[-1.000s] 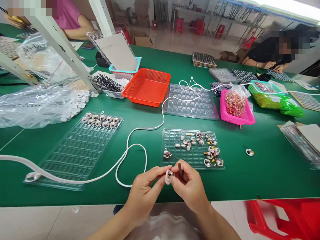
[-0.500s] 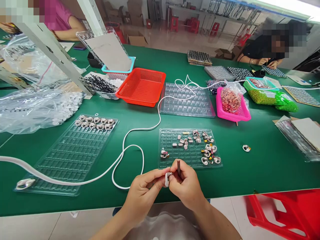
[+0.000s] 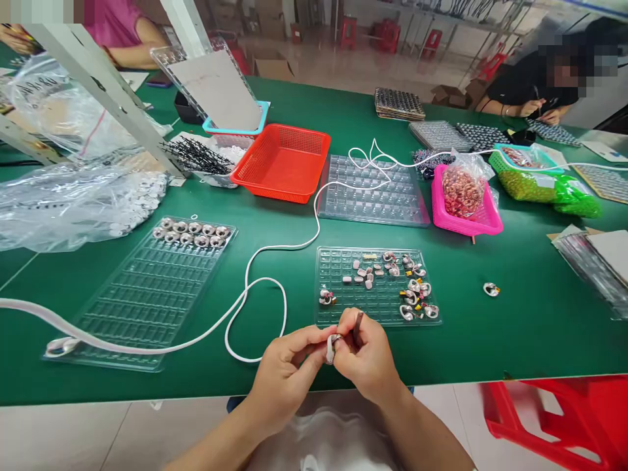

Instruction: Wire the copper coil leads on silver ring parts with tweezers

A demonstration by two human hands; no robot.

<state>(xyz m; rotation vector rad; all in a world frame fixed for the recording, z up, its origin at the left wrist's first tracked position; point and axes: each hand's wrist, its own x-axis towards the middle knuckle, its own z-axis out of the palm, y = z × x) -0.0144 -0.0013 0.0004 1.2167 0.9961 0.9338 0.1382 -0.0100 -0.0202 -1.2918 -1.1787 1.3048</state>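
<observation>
Near the table's front edge, my left hand (image 3: 284, 369) is closed, pinching a small white curved part (image 3: 330, 350) between thumb and fingers. My right hand (image 3: 371, 366) is closed too, its fingertips against the same part. A dark, thin stick-like tool (image 3: 358, 325) juts up from the right hand's grip; its lower end is hidden. Just beyond the hands lies a clear tray (image 3: 343, 311) carrying several white curved parts with yellow bits (image 3: 415, 294) and small pale rectangular pieces (image 3: 362, 273).
A long clear tray (image 3: 147, 294) with silvery rounded parts (image 3: 191, 232) lies left, crossed by a white cable (image 3: 196, 340). Beyond are a red basket (image 3: 284, 163) and pink basket (image 3: 466, 222). One loose part (image 3: 491, 289) lies right. Two people work across the table.
The camera view has shifted slightly, so the table's things sit a little further right and higher. Both hands keep hold of the white part; the dark tool leans more to the right.
</observation>
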